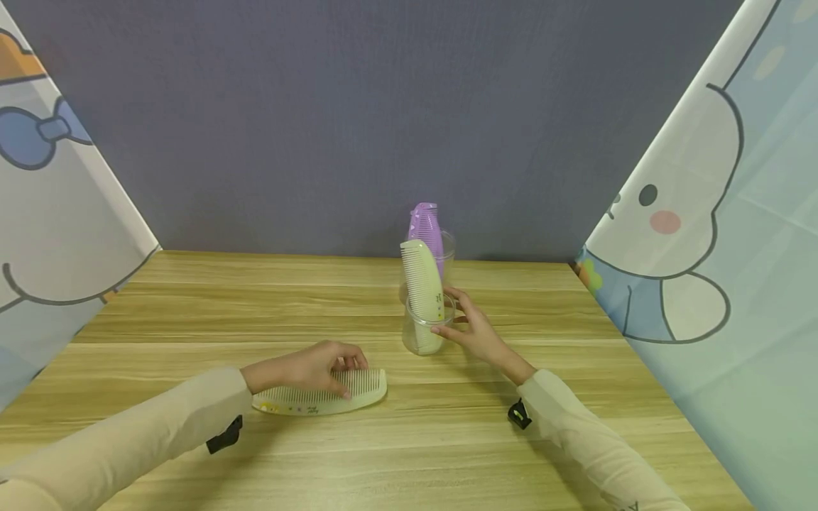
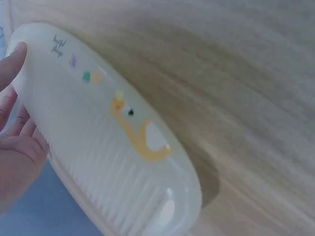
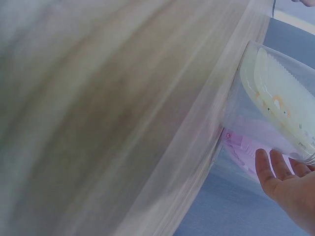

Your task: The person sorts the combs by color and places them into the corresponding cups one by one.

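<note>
My left hand [image 1: 319, 365] pinches a pale green comb [image 1: 313, 409] near the front of the table. Its thumb lies on the face across the teeth, fingers behind. In the left wrist view the comb [image 2: 103, 113] shows a giraffe print and small lettering, and casts a shadow on the wood. My right hand [image 1: 476, 330] holds a clear plastic cup [image 1: 411, 344] by its right side, thumb in front and fingers behind near the rim. Pale green comb [image 1: 422, 280] stands upright in that cup; the right wrist view shows two overlapping comb outlines inside.
Directly behind the held cup, a second clear cup [image 1: 449, 247] holds purple combs [image 1: 424, 226]. A dark grey panel [image 1: 358, 128] rises at the table's back edge. Cartoon-printed sheets [image 1: 690, 298] flank both sides of the wooden table [image 1: 255, 298].
</note>
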Motion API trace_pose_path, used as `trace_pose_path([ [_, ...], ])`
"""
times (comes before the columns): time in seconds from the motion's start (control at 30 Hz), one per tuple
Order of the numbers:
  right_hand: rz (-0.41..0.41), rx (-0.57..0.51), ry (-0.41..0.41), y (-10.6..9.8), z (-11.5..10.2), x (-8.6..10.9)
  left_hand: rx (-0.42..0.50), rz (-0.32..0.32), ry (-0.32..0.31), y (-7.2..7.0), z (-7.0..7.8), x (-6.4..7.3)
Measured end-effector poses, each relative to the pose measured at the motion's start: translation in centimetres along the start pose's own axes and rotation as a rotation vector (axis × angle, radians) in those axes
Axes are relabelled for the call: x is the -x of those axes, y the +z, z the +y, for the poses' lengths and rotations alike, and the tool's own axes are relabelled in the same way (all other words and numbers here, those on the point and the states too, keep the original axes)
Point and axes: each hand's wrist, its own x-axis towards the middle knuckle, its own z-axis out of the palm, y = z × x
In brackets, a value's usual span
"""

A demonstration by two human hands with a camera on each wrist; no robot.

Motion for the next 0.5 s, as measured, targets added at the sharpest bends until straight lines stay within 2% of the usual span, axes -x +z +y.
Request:
trace_pose_path([
  [0.27, -0.006, -0.011, 0.005, 0.0, 0.0, 0.0, 0.092, -0.05, -0.016, -1.1, -0.2, -0.1],
  [0.37, -0.007, -0.013, 0.006, 0.0, -0.1, 0.0, 0.1, -0.06, -0.028, -1.5, -0.2, -0.2],
  [0.5, -0.007, -0.014, 0.005, 0.0, -0.1, 0.0, 0.094, -0.056, -0.014, -1.9, -0.3, -0.4],
])
